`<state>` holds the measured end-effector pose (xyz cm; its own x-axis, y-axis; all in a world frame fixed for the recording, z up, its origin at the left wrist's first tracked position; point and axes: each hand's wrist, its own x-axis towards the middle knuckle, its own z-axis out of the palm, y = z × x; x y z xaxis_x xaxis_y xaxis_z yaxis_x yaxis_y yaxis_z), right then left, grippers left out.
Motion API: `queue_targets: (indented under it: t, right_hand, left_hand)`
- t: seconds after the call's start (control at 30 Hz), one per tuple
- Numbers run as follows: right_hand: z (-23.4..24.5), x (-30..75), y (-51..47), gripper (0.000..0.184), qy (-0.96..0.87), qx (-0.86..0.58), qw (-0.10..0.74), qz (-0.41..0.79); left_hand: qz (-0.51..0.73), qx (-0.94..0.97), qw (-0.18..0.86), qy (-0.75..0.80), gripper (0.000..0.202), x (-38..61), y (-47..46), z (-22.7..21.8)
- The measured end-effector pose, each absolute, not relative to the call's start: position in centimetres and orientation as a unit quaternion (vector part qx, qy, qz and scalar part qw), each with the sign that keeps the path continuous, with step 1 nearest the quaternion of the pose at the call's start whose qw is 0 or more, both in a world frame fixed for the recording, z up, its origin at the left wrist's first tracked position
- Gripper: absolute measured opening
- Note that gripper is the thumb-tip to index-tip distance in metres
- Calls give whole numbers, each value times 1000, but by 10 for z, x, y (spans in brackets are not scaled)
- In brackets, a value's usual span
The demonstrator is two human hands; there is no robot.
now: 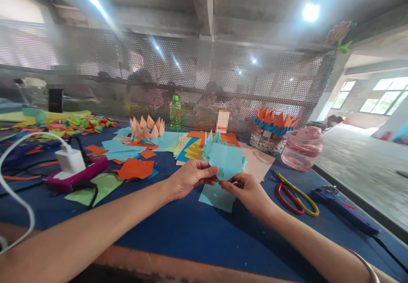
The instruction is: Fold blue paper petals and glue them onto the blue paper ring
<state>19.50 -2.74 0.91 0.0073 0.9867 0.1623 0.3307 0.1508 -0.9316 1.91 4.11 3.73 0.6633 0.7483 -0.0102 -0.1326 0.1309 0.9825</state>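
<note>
Between my two hands a light blue sheet of paper (227, 157) is held up above the table, with a crease showing near its lower corner. My left hand (193, 176) pinches its lower left edge between thumb and fingers. At the bottom corner my right hand (240, 186) grips the same sheet with thumb and forefinger. Another light blue square (216, 196) lies flat on the table just below. Partly hidden behind the held sheet stands a light blue folded paper piece (208, 144) with pointed tips.
Scissors (296, 196) and a blue hot glue gun (344, 210) lie on the right, near a pink bottle (302, 149). A peach paper crown (147, 129) and green bottle (175, 114) stand behind. Left are a purple power strip (76, 174) and paper scraps (79, 123).
</note>
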Motion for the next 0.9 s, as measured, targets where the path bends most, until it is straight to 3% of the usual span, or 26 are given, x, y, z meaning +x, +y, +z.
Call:
queue_targets:
  t: [0.9]
  right_hand:
    - [12,191,-28,38,-616,-523,455,374]
  left_hand:
    - [358,646,599,309,26,22,37,35]
